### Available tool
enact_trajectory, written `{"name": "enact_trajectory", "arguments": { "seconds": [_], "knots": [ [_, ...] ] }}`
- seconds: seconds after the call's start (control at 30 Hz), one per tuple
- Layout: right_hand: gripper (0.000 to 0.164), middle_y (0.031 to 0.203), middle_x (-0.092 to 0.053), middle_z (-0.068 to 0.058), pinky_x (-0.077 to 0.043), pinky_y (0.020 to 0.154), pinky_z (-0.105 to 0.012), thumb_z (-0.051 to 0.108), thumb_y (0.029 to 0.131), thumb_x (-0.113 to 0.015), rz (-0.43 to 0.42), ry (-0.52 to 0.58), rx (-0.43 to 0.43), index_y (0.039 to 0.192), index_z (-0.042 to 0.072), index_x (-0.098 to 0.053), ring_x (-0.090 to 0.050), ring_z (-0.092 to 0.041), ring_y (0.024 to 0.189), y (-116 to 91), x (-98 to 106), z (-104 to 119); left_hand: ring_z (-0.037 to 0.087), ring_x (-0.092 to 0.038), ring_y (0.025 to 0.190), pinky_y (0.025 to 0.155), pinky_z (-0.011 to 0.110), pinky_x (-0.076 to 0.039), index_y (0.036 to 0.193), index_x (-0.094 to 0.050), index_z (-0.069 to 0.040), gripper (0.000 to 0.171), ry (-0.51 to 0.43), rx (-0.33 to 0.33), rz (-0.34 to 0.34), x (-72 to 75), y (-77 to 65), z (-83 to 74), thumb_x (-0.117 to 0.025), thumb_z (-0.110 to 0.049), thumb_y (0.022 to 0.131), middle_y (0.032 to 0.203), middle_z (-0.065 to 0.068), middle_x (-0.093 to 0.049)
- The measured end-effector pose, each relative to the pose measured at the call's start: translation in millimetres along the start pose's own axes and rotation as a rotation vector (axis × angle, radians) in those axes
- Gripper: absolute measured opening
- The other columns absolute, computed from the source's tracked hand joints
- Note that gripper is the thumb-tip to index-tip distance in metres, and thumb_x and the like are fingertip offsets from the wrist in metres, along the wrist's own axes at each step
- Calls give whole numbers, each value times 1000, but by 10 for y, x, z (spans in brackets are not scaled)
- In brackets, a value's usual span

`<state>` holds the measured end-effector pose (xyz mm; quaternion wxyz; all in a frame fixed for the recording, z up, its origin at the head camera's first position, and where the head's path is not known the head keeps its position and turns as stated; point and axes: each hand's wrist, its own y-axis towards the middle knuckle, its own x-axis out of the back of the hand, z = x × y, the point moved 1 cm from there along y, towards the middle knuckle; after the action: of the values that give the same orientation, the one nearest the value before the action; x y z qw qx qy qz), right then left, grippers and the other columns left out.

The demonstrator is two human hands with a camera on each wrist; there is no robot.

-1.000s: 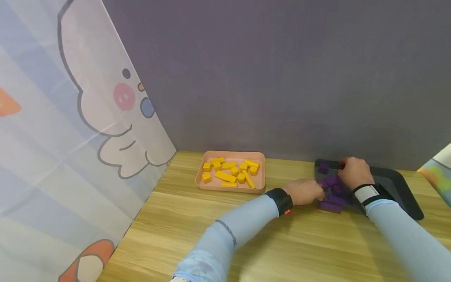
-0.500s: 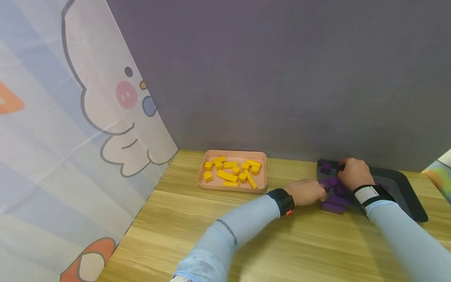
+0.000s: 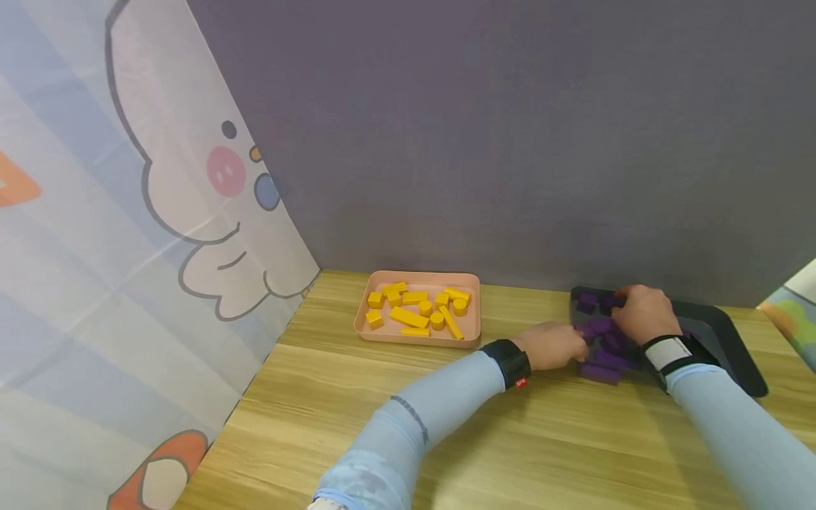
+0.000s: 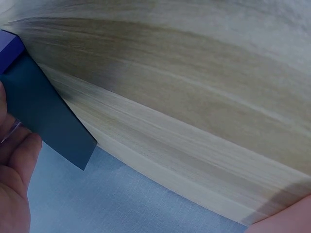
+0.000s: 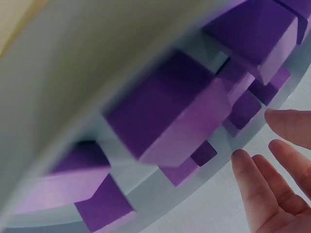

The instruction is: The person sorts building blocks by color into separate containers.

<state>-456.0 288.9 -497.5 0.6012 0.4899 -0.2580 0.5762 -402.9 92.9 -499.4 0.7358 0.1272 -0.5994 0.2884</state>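
Observation:
In the head view my left hand (image 3: 553, 346) is at the left side of the black tray (image 3: 723, 340), its curled fingers seeming to grip the rim. The left wrist view shows my left fingers (image 4: 24, 155) against the tray's outer wall (image 4: 53, 111), with a purple block (image 4: 8, 48) above. My right hand (image 3: 645, 313) is over the tray's back part, beside a dark purple block (image 3: 608, 303). In the right wrist view my right fingers (image 5: 255, 187) are spread, with nothing between them. Several purple blocks (image 5: 170, 107) lie inside the tray; some are hidden by my right hand.
A pink tray (image 3: 417, 341) with several yellow blocks (image 3: 409, 316) stands to the left on the wooden table (image 3: 510, 446). A grey panel (image 3: 510, 142) rises behind both trays. A printed curtain (image 3: 76, 283) hangs at the left.
My right hand has shifted slightly within the tray. A purple block beside its fingertips at the back now shows. My left hand stays at the tray's side.

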Motion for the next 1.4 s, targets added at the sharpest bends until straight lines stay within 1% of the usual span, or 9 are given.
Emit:
{"name": "enact_trajectory", "arguments": {
  "seconds": [0.2, 0.33, 0.5, 0.63, 0.7, 0.8, 0.9, 1.13, 1.4],
  "knots": [
    [33, 107, -68, -41, -50, 79, -72, 8, 88, -64, -81, 13, 49, 110, -16, -69, -64, -63, 94, -155, 69, 67, -5, -66, 110, 97, 8, -48, 120, -76, -35, 24, -29, 7, 4, 6, -6, 1, -59, -31, 105, 121, -22, -74],
    [38, 126, -61, -44, -47, 95, -73, 7, 93, -61, -112, -4, 106, 121, -18, -64, -58, -62, 115, -376, 35, 165, -4, -67, 112, 97, 8, -49, 123, -76, -34, 25, -53, 17, 18, 17, -7, 1, -59, -30, 104, 123, -21, -74],
    [58, 150, -38, -48, -30, 118, -71, 14, 101, -61, -46, -12, 174, 144, -21, -43, -36, -61, 142, -877, -95, 296, -3, -69, 106, 94, 10, -51, 118, -77, -33, 23, -59, 9, 3, 26, 5, 0, -60, -31, 104, 117, -20, -76],
    [81, 163, -14, -45, -14, 123, -72, 31, 107, -57, 30, -32, 214, 156, -20, -18, -13, -60, 154, -1314, -234, 389, -3, -69, 108, 95, 10, -51, 119, -77, -33, 23, -54, 6, -5, -8, 27, 11, -59, -29, 105, 119, -20, -76],
    [89, 166, -8, -42, -13, 122, -75, 40, 107, -56, 80, -49, 226, 158, -17, -12, -7, -58, 156, -1484, -289, 452, -3, -68, 112, 98, 9, -50, 123, -76, -34, 26, -69, 20, 11, -27, 37, 22, -59, -26, 105, 123, -21, -75],
    [98, 169, -8, -38, -17, 120, -77, 51, 104, -57, 150, -64, 240, 160, -14, -10, -7, -55, 158, -1664, -362, 535, -4, -67, 118, 100, 8, -48, 129, -73, -34, 30, -100, 46, 46, -44, 42, 33, -60, -21, 105, 127, -22, -73],
    [100, 169, -13, -35, -22, 119, -76, 57, 101, -58, 189, -82, 257, 160, -13, -17, -11, -52, 159, -1767, -421, 579, -4, -67, 118, 100, 8, -48, 129, -73, -34, 31, -111, 69, 57, -63, 40, 23, -59, -20, 105, 127, -22, -72],
    [102, 170, -17, -32, -28, 117, -76, 63, 97, -59, 238, -110, 255, 159, -11, -26, -20, -51, 157, -1823, -482, 606, -6, -67, 116, 99, 7, -49, 130, -72, -34, 32, -144, 99, 76, -96, 42, 7, -59, -19, 105, 127, -23, -72],
    [100, 169, -25, -30, -31, 115, -75, 64, 97, -59, 217, -139, 263, 158, -9, -31, -27, -49, 155, -1863, -438, 664, -6, -68, 109, 95, 8, -50, 123, -75, -34, 27, -128, 90, 35, -113, 48, 0, -60, -22, 104, 122, -21, -74]
  ]
}}
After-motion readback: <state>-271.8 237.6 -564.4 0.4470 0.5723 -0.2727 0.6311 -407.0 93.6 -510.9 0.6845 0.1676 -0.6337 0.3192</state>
